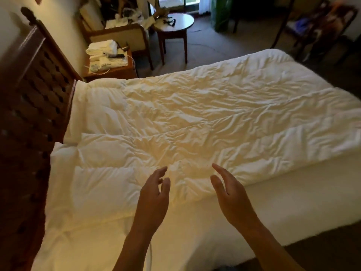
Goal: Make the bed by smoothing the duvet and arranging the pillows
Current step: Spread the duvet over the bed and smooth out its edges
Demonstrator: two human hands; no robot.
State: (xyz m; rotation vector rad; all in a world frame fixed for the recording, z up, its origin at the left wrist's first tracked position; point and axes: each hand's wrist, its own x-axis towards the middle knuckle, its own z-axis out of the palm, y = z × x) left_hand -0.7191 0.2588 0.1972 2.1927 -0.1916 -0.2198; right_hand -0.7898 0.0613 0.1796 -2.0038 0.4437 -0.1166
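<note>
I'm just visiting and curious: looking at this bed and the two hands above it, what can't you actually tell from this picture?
- Pillows: none can be made out in the head view; the rumpled white duvet covers the head end by the dark carved wooden headboard.
- Whether the left hand and right hand touch the duvet: the downward angle hides any gap.
- Items on the wooden nightstand: white folded things, too small to name.
- Bed's foot end: cut off by the right edge.

One bed (293, 202), one white duvet (195, 118) and one dark wooden headboard (33, 90). Two hands — the left hand (154, 194) and the right hand (230, 194). One bedside surface (117, 72), one stack of folded towels (103, 48), one round surface (181, 22) — and two chairs: one armchair (121, 38), one dark chair (322, 24).
</note>
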